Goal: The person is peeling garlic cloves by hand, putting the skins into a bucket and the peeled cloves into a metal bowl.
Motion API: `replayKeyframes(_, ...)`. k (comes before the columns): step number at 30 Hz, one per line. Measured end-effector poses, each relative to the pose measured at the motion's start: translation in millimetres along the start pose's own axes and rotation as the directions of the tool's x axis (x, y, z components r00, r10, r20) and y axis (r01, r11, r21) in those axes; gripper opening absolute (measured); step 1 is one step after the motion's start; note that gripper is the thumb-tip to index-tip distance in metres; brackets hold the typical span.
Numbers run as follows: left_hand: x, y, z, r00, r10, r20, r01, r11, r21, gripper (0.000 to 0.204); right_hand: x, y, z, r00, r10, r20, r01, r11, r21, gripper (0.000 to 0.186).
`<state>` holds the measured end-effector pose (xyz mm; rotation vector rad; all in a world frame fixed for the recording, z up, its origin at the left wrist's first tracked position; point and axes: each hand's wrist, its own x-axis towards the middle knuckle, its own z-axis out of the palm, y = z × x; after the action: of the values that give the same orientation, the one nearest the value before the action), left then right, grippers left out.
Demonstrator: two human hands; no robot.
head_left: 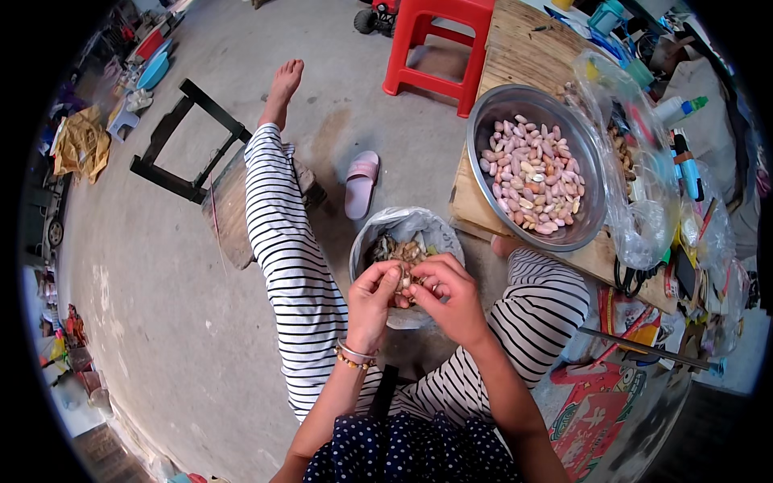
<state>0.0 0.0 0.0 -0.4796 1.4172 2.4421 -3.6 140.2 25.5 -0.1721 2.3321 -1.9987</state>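
Observation:
Both of my hands meet over a lined waste bin (369, 235), fingers bent and close together. Between them is a peanut (405, 282), partly hidden by the fingers, its shell seemingly split. My left hand (375, 299) pinches it from the left, with bracelets on that wrist. From the right, my right hand (448, 295) grips it with thumb and fingertips. Peanut shells (409, 249) lie in the bin below. To the right, a steel bowl (477, 173) holds many pink shelled peanuts (535, 173).
The bowl stands on a wooden table (515, 48), beside a clear plastic bag (644, 201) with unshelled peanuts. A red stool (439, 48) is beyond the table's left side. A pink slipper (361, 185) lies past the bin. My left leg rests across a wooden chair (229, 205).

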Motion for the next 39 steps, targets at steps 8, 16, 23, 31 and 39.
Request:
replayKeyframes(8, -3.3, 5.5, 5.1, 0.997, -0.036, 0.063, 0.037, 0.999, -0.015, 0.02, -0.2, -10.5, -2.8, 0.986, -0.156, 0.054, 0.164, 0.96, -0.229, 0.016)
replayKeyframes(16, -7.8, 10.5, 0.7, 0.972, -0.077, 0.224, 0.121, 0.974, -0.19, 0.024, 12.3, -99.4, -55.1, 0.706, -0.682, -0.188, 0.497, 0.668, -0.554, 0.022)
replayKeyframes(23, -6.1, 12.7, 6.4, 0.965, -0.071, 0.252, 0.1, 0.989, -0.105, 0.024, 8.7, -117.4, -91.0, 0.741, -0.469, -0.48, 0.076, 0.769, -0.635, 0.026)
replayKeyframes(31, -14.6, 15.3, 10.4, 0.975, 0.09, 0.201, -0.131, 0.971, 0.201, 0.013, 8.7, -28.3, -13.5, 0.986, 0.168, 0.024, -0.169, 0.984, 0.063, 0.03)
replayKeyframes(39, -15.2, 12.0, 10.8, 0.975, 0.092, 0.201, -0.123, 0.981, 0.147, 0.007, 5.4, -22.2, -17.2, 0.888, 0.418, 0.192, -0.459, 0.84, 0.29, 0.019)
